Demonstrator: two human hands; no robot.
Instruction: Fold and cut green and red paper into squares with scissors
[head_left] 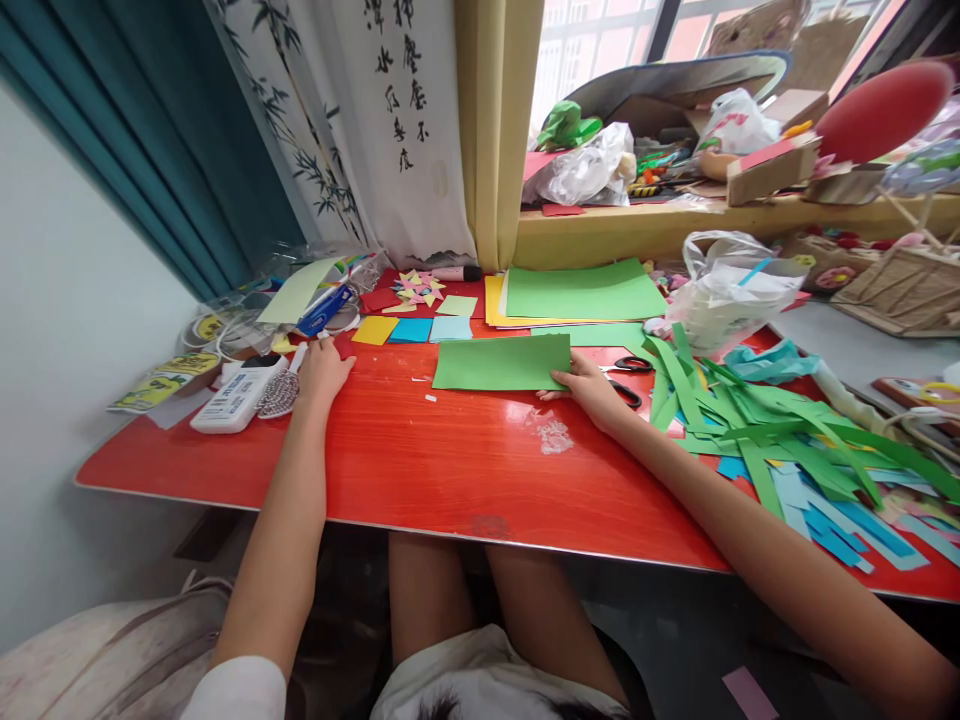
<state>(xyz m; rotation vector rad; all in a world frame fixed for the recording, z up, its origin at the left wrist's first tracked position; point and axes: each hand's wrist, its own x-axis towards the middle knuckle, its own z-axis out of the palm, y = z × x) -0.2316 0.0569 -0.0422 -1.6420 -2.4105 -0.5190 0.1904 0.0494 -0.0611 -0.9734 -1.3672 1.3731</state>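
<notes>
My right hand (589, 388) grips the right end of a green paper strip (501, 362), thumb on top, holding it over the red table. Scissors (630, 378) with black handles lie just behind that hand. My left hand (324, 368) is at the table's left side, its thumb apart from the fingers and nothing visible in it. The fingertips are partly hidden, close to a blue and white object (324, 310). Beside the left wrist are a beaded silver item (278, 394) and a white box-like case (238, 394).
Green paper strips (780, 425) and blue offcuts (847, 520) are heaped at the right. Green sheets (581, 290) lie at the back, near small squares such as a yellow one (374, 329) and a folded paper star (420, 288). A plastic bag (739, 290) stands back right.
</notes>
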